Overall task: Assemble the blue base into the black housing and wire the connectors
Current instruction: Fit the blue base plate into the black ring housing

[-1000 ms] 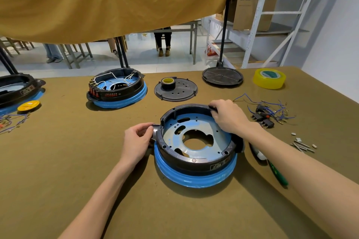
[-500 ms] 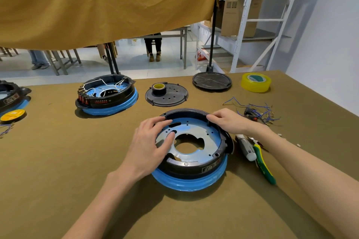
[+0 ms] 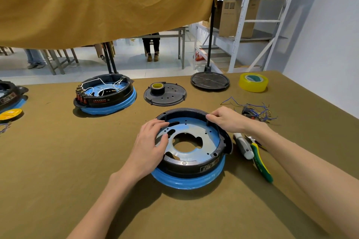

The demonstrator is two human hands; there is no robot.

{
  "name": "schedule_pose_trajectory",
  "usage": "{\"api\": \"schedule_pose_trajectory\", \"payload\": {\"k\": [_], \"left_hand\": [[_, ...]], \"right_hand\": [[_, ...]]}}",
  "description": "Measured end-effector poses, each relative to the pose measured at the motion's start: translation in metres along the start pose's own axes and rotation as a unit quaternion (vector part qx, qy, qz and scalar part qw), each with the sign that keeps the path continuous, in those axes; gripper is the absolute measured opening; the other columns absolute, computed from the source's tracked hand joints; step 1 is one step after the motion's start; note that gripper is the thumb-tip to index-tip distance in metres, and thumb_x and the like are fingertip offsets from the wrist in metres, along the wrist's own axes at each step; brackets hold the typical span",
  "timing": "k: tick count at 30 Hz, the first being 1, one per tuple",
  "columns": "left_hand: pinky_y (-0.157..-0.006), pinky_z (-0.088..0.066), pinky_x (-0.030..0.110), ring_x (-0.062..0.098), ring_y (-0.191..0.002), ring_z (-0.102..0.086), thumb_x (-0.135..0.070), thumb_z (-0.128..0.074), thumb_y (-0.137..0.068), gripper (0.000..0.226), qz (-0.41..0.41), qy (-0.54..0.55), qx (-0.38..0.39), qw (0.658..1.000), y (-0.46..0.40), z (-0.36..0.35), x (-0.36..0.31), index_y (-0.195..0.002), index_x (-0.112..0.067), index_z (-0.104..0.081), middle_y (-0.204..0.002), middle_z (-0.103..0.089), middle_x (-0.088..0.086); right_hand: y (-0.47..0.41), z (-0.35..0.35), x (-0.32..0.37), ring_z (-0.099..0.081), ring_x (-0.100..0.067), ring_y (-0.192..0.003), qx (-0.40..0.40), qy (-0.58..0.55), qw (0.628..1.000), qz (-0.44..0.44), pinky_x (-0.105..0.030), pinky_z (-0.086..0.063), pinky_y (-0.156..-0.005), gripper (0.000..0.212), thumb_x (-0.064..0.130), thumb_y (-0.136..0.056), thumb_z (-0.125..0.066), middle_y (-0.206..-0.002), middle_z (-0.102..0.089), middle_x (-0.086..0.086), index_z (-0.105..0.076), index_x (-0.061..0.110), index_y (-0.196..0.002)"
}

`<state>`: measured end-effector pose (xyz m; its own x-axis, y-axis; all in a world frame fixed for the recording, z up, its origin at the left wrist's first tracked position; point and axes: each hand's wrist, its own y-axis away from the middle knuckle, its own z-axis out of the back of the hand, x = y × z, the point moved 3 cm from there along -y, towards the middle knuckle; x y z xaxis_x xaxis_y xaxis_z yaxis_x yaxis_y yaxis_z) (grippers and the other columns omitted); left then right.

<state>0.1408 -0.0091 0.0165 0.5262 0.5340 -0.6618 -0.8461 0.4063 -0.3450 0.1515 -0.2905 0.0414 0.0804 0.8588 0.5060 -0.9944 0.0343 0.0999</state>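
The black ring housing (image 3: 194, 167) sits on the blue base (image 3: 186, 182) at the table's middle, the blue plate with its round central hole showing inside. My left hand (image 3: 149, 145) lies over the housing's left rim, fingers spread and thumb pressing on the blue plate. My right hand (image 3: 227, 120) is at the far right rim, fingertips pinching its top edge. A bundle of blue wires with connectors (image 3: 254, 111) lies to the right, apart from both hands.
A finished wired unit (image 3: 104, 95) stands at the back left. A black cover plate with a tape roll (image 3: 165, 93), a black disc (image 3: 209, 81) and yellow tape (image 3: 253, 82) lie behind. Pliers with green-yellow handles (image 3: 260, 163) and a white-handled tool (image 3: 242, 145) lie right of the housing.
My left hand moved from the housing's outer left side onto its rim and the blue plate. My right hand stays at the far right rim. The view shifted slightly.
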Motion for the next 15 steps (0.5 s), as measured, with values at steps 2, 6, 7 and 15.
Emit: {"api": "schedule_pose_trajectory", "payload": {"k": [2, 6, 7, 15], "left_hand": [[-0.115, -0.021, 0.023, -0.009, -0.138, -0.028, -0.025, -0.049, -0.106, 0.036, 0.002, 0.008, -0.001, 1.000, 0.001, 0.001, 0.003, -0.142, -0.026, -0.054, -0.144, -0.047, -0.017], [-0.118, -0.025, 0.026, -0.013, -0.137, -0.028, -0.023, -0.053, -0.104, 0.040, 0.025, 0.056, -0.022, 0.998, 0.003, -0.002, 0.008, -0.144, -0.029, -0.051, -0.148, -0.041, -0.020], [-0.117, -0.026, 0.027, -0.009, -0.139, -0.028, -0.023, -0.055, -0.103, 0.044, 0.041, 0.071, -0.037, 0.996, 0.003, -0.002, 0.009, -0.147, -0.028, -0.048, -0.152, -0.037, -0.020], [-0.118, -0.038, 0.043, 0.016, -0.139, -0.046, -0.018, -0.047, -0.105, 0.048, 0.140, 0.078, -0.085, 0.983, 0.000, 0.003, 0.019, -0.153, -0.022, -0.043, -0.148, -0.054, 0.000]], "right_hand": [[0.000, -0.001, 0.000, -0.039, -0.013, -0.053, -0.008, -0.005, 1.000, -0.002, -0.030, -0.034, -0.057, 0.052, 0.045, -0.108, -0.042, -0.065, -0.048, -0.001, -0.076, 0.007, -0.097], [0.002, -0.008, -0.003, -0.045, -0.014, -0.057, -0.029, -0.010, 0.999, -0.010, -0.029, -0.035, -0.056, 0.049, 0.049, -0.107, -0.043, -0.070, -0.061, -0.009, -0.076, 0.013, -0.098], [0.002, -0.010, -0.003, -0.044, -0.014, -0.056, -0.038, -0.012, 0.999, -0.012, -0.027, -0.034, -0.053, 0.051, 0.049, -0.106, -0.043, -0.070, -0.061, -0.010, -0.075, 0.009, -0.100], [0.005, -0.012, 0.008, -0.041, -0.019, -0.057, -0.035, 0.003, 0.999, -0.004, -0.028, -0.031, -0.051, 0.048, 0.043, -0.109, -0.041, -0.068, -0.052, -0.005, -0.064, 0.010, -0.082]]}}
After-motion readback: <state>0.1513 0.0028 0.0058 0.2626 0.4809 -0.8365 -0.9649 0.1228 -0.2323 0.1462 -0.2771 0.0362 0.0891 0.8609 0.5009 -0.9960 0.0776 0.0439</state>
